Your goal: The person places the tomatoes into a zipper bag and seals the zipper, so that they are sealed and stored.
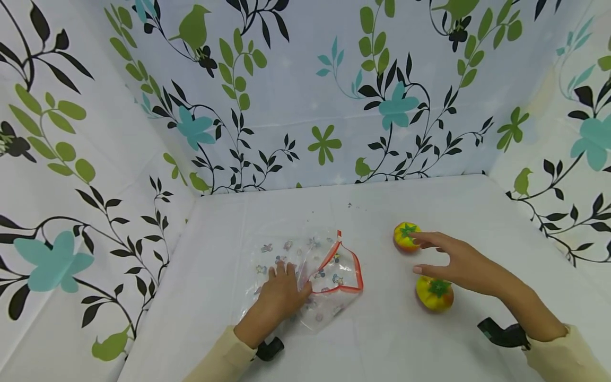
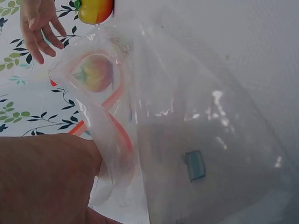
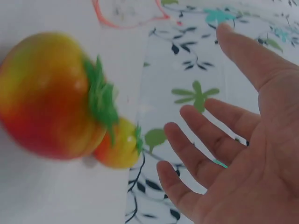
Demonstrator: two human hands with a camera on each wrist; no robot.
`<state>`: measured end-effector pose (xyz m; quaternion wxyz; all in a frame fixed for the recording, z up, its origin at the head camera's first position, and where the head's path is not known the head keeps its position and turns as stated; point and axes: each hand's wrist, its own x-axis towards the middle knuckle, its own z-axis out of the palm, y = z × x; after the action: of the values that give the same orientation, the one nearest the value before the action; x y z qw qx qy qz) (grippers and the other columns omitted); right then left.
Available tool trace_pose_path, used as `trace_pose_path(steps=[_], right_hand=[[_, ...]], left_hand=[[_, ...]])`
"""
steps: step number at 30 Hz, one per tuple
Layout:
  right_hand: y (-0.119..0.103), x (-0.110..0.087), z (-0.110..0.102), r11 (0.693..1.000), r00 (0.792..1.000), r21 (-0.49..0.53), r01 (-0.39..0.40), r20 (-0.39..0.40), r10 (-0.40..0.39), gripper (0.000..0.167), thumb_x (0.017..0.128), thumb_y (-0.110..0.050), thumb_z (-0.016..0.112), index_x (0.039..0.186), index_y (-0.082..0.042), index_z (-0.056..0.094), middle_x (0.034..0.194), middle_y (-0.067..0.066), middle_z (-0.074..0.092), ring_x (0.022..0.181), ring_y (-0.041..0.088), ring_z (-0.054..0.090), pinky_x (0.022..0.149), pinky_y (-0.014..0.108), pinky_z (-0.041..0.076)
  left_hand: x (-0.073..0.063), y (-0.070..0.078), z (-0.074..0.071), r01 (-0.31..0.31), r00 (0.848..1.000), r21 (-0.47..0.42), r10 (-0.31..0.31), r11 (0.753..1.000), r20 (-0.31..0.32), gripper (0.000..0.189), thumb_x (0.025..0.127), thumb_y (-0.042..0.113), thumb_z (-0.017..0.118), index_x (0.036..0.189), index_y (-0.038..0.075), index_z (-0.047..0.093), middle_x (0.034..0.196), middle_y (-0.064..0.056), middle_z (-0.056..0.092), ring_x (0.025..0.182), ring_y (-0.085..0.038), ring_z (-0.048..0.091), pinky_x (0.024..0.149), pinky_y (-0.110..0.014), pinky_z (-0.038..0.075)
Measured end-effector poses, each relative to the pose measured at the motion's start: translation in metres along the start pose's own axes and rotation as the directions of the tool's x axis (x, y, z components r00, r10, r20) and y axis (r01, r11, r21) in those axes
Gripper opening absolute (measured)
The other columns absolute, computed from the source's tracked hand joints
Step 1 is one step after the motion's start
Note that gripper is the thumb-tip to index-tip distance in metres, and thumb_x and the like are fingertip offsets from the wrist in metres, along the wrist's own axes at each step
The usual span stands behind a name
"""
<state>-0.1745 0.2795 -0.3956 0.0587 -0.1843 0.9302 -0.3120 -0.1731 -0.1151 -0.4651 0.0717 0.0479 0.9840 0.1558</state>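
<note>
Bag [image 1: 324, 276] under left hand [image 1: 281, 295], can't tell if gripped; right hand [image 1: 463, 265] spread wide by far fruit [image 1: 404, 240] and near fruit [image 1: 434, 298]; reaching step imo, grabbing next needs curled fingers

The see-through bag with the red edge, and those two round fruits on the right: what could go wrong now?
First, the nearer fruit and the farther fruit look round, so one might roll if bumped: the right grip is close by, holding neither.

Second, the bag looks thin and floppy, so its mouth, ringed by the red edge, could sag shut.

Third, the left grip rests on the bag and might crumple it.
</note>
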Motion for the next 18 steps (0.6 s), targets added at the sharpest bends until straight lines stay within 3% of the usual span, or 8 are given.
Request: trace_pose_path(steps=[4, 9, 18], right_hand=[[0.024, -0.014, -0.006, 0.999, 1.000, 0.048, 0.013, 0.023, -0.014, 0.074, 0.095, -0.040, 0.079, 0.157, -0.013, 0.047, 0.147, 0.018, 0.060, 0.133, 0.044, 0.056, 0.102, 0.070, 0.048], [0.049, -0.028, -0.009, 0.991, 0.994, 0.131, -0.010, 0.106, -0.004, 0.075, 0.097, -0.033, 0.077, 0.160, -0.016, 0.042, 0.153, 0.021, 0.054, 0.136, 0.049, 0.052, 0.097, 0.074, 0.048], [0.078, -0.046, 0.002, 0.969, 0.973, 0.239, -0.058, 0.231, 0.002, 0.078, 0.098, -0.026, 0.074, 0.163, -0.007, 0.035, 0.158, 0.028, 0.046, 0.137, 0.057, 0.046, 0.094, 0.082, 0.041]], left_hand=[[0.000, 0.001, -0.001, 0.009, 1.000, -0.007, -0.009, 1.000, 0.010, 0.078, 0.100, 0.044, 0.061, 0.151, -0.013, 0.044, 0.159, -0.037, 0.038, 0.147, -0.059, 0.037, 0.107, -0.070, 0.045], [0.001, 0.000, -0.001, 0.014, 1.000, -0.007, -0.013, 1.000, 0.022, 0.079, 0.101, 0.045, 0.060, 0.152, -0.012, 0.043, 0.161, -0.036, 0.037, 0.148, -0.058, 0.036, 0.107, -0.070, 0.044], [0.001, -0.001, 0.001, 0.012, 1.000, 0.005, -0.012, 1.000, 0.013, 0.078, 0.101, 0.045, 0.060, 0.152, -0.012, 0.044, 0.160, -0.035, 0.038, 0.148, -0.057, 0.037, 0.105, -0.071, 0.045]])
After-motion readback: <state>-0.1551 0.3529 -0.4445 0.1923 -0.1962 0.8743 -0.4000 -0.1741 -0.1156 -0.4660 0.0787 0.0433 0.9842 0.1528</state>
